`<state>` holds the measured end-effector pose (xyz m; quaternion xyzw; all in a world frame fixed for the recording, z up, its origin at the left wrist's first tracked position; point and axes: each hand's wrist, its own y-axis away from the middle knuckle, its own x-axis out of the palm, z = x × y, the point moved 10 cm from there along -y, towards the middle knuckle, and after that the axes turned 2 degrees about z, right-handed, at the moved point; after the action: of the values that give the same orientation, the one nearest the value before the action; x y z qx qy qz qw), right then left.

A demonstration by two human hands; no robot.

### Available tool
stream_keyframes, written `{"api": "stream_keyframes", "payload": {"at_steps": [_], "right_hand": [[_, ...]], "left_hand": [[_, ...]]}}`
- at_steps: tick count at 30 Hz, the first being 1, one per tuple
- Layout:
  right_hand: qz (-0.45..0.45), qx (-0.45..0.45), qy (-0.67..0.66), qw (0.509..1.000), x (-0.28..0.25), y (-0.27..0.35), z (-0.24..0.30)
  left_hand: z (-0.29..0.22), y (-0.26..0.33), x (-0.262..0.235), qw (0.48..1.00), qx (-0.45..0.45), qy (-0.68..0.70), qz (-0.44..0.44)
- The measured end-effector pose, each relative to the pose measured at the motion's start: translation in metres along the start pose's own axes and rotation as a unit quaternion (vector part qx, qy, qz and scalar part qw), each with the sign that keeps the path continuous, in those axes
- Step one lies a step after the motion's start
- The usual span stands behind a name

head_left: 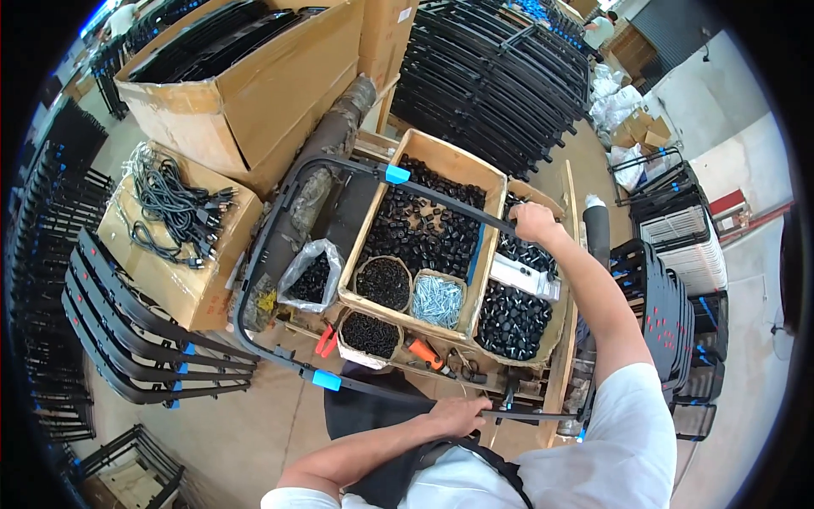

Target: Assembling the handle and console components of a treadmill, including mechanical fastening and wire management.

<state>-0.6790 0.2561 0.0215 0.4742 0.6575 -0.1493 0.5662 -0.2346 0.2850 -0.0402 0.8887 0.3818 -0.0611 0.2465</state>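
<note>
A black U-shaped tubular frame (282,202) with blue tape lies across the wooden parts trays, its curved end at the left. My left hand (459,416) is closed round its near bar, close to my body. My right hand (538,223) is closed at the right end of the far bar, above a tray of black knobs with metal studs (514,322); the undersides of its fingers are hidden. Between the two bars sits a wooden tray (407,320) with black plastic caps (424,242), a tub of small black screws (383,284) and a tub of silver screws (438,300).
On the left, a carton (212,288) carries coiled black cables (174,204), beside stacked curved black frames (153,339). Red-handled pliers (326,341) and an orange-handled tool (426,354) lie along the bench's near side. Stacked black tubes (496,76) stand behind.
</note>
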Motion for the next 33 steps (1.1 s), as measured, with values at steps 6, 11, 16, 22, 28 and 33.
{"api": "stream_keyframes", "payload": {"at_steps": [6,11,16,22,28,33], "right_hand": [[0.048,-0.034,-0.014,0.998,-0.008,0.000,0.018],[0.081,-0.024,0.008,0.996,-0.001,-0.008,0.018],[0.079,0.066,-0.045,0.994,-0.002,0.002,0.000],[-0.014,0.034,-0.140,0.989,0.066,-0.031,-0.050],[-0.003,0.000,-0.074,0.997,0.019,-0.008,0.004],[-0.033,-0.005,-0.087,0.996,0.021,-0.016,0.009]], "left_hand": [[0.006,0.000,-0.011,0.999,-0.012,0.003,-0.046],[-0.001,0.014,-0.009,0.999,-0.023,0.002,0.042],[0.004,-0.003,0.004,0.998,-0.019,0.035,0.044],[-0.022,0.006,-0.010,1.000,0.008,-0.008,0.015],[-0.017,0.001,-0.004,0.995,0.016,-0.089,-0.045],[-0.030,0.010,-0.010,0.968,0.125,-0.155,-0.154]]}}
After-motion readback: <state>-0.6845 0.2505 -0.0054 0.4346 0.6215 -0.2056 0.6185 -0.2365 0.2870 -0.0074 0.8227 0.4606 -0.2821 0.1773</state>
